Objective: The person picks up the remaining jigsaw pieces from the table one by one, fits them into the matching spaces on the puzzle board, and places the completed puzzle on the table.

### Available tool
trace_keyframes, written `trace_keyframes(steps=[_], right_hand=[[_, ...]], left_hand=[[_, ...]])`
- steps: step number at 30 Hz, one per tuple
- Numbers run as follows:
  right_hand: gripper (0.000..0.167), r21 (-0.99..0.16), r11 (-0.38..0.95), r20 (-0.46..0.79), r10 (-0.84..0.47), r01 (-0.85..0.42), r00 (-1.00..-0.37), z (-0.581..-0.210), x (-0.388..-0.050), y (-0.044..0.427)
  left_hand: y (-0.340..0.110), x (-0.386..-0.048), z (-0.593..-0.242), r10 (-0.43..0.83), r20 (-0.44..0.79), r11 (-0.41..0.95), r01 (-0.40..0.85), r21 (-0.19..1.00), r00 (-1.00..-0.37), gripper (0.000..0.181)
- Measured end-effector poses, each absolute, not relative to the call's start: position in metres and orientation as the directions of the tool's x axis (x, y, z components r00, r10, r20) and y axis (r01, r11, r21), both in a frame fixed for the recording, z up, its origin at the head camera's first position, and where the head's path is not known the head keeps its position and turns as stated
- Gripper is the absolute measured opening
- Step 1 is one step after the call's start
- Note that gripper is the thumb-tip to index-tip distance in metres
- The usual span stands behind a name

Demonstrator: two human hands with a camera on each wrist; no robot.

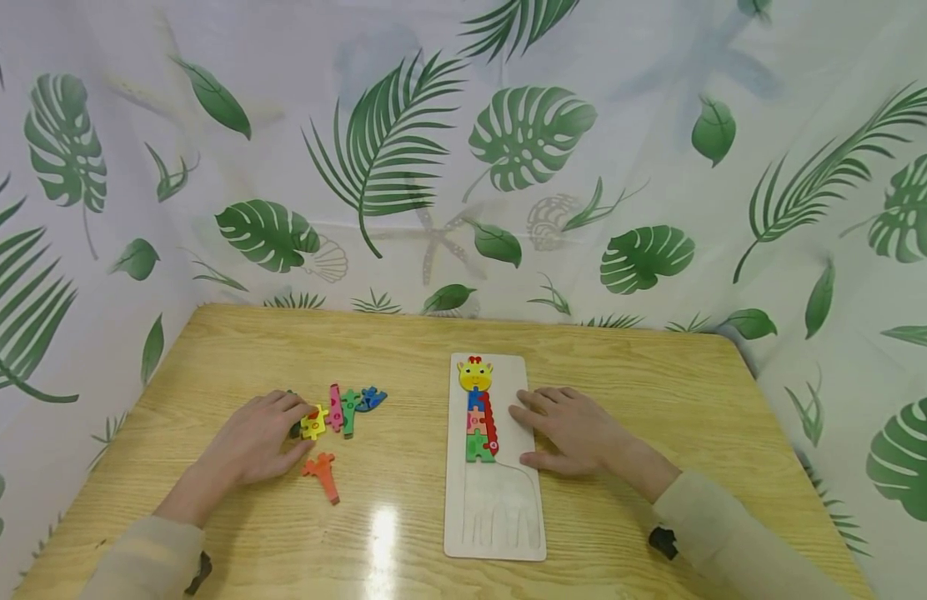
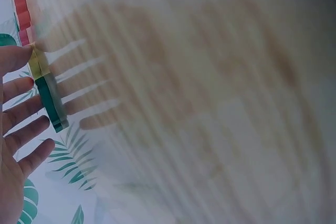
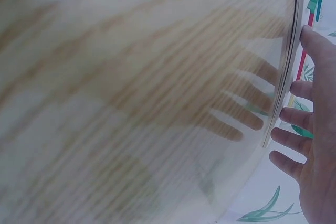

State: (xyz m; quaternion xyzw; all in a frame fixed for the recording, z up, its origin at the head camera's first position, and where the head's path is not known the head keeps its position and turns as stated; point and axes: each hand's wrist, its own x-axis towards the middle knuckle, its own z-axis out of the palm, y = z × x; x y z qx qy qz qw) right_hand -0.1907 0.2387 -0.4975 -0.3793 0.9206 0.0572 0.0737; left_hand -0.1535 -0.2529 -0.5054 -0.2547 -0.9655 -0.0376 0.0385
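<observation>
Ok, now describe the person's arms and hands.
The left hand and right hand are bare, with no gloves or rings showing. The left sleeve and right sleeve are long, plain and beige. A small dark object shows by each cuff; its details are unclear. No cables or markings are visible.

In the head view the left hand (image 1: 259,435) hides most of a dark green piece (image 1: 294,430) and overlaps the yellow piece (image 1: 313,424), and the small marks on the giraffe pieces (image 1: 477,423) are too tiny to read. The left wrist view crops that hand at its left edge and blurs the tabletop (image 2: 184,77), so whether the fingertips actually pinch the yellow piece is hard to say. The right hand (image 3: 320,121) runs off the right wrist view's right edge.
</observation>
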Motion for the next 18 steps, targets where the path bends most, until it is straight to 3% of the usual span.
trace_keyframes(steps=[18], right_hand=[[0.079, 0.05, 0.705, -0.177, -0.691, -0.707, -0.701, -0.4988, -0.1915, 0.2379]], left_hand=[[-0.2501, -0.149, -0.505, 0.483, 0.116, 0.869, 0.491, 0.053, -0.868, 0.039]])
